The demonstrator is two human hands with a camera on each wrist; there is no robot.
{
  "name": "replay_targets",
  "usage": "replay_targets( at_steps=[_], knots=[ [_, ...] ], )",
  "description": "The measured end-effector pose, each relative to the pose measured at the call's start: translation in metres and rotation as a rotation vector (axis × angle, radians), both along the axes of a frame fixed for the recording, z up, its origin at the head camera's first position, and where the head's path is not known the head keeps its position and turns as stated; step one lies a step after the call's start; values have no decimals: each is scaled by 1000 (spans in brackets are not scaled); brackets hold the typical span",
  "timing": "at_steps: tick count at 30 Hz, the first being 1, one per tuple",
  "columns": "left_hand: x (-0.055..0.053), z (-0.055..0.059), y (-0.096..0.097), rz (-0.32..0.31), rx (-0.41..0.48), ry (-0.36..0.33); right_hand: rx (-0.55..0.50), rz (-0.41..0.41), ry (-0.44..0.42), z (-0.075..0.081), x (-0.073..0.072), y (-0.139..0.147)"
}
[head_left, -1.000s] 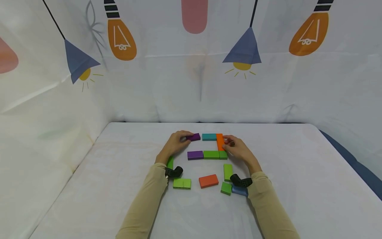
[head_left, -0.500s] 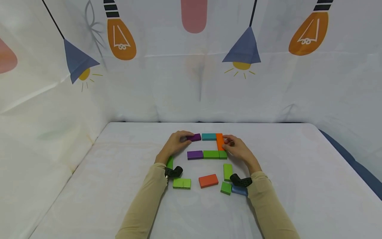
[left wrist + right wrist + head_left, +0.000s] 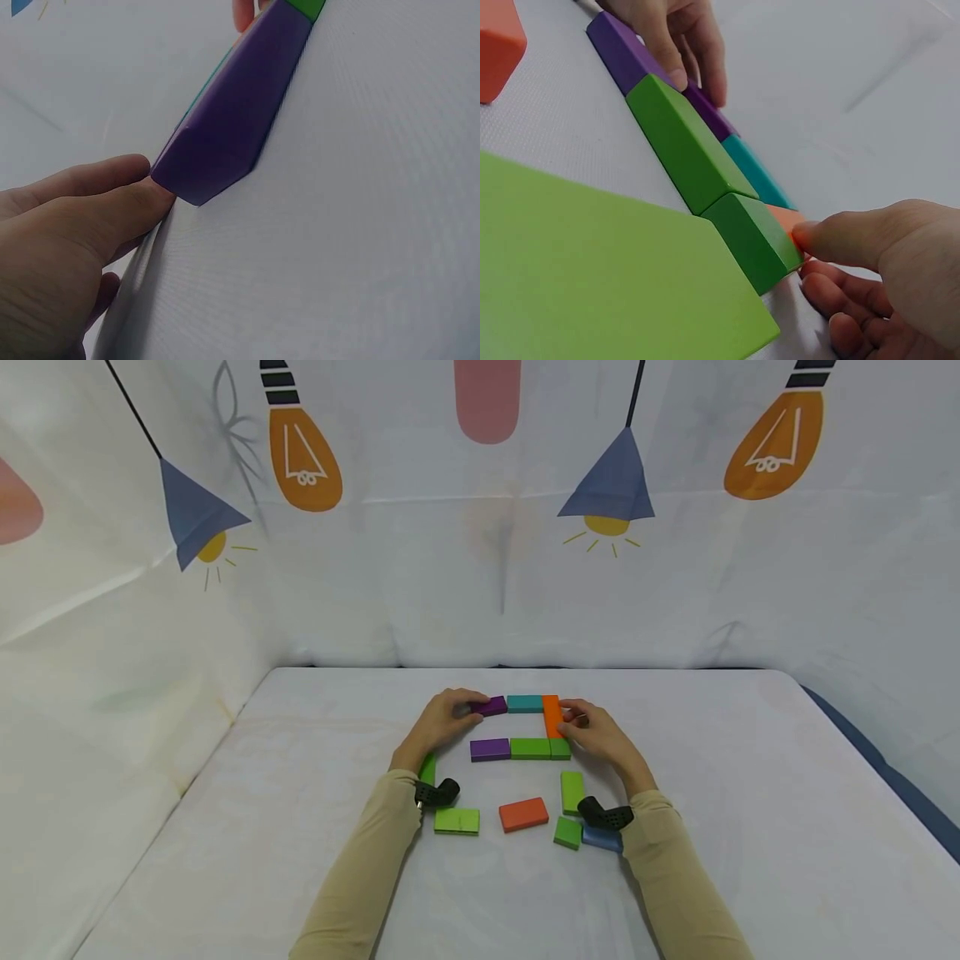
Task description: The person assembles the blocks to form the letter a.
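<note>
In the head view my left hand [image 3: 442, 720] pinches a dark purple block [image 3: 491, 706] between thumb and fingers, its right end up against a teal block [image 3: 525, 704]. An orange block [image 3: 552, 717] stands lengthwise at the teal block's right end. My right hand [image 3: 597, 729] holds the orange block along its right side; the right wrist view shows the thumb [image 3: 825, 238] on it and the other fingers curled below. Nearer lies a row of a purple block [image 3: 490, 750], a green block [image 3: 530, 749] and a short green block [image 3: 560, 749], which meets the orange block's near end.
Closer in lie a red-orange block [image 3: 523, 815], a light green block [image 3: 457, 821], an upright-laid lime block [image 3: 572, 793], a small green block [image 3: 567, 832] and a blue block [image 3: 602, 837] partly under the right wrist. Another green block [image 3: 427, 769] shows beside the left wrist.
The dark purple block has slid slightly right in my left hand, closing its small gap to the teal block. My right hand stays at the orange block.
</note>
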State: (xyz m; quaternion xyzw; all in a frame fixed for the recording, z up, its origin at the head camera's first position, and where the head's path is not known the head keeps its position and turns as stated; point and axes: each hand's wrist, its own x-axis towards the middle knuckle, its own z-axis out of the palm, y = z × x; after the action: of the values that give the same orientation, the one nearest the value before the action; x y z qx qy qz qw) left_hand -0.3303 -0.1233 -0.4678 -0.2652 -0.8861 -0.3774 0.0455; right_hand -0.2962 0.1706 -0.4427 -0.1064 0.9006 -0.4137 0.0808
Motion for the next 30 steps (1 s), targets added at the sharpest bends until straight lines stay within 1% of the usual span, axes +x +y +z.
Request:
replay_targets(
  at_steps=[6,15,30],
  knots=[
    [0,1,0,1,-9,16,3,5,6,1,0,0],
    [3,3,2,6,-3,1,-2,15,4,1,0,1],
    [0,0,1,13,-10,-3,-7,11,-4,-2,-2,1]
  ],
)
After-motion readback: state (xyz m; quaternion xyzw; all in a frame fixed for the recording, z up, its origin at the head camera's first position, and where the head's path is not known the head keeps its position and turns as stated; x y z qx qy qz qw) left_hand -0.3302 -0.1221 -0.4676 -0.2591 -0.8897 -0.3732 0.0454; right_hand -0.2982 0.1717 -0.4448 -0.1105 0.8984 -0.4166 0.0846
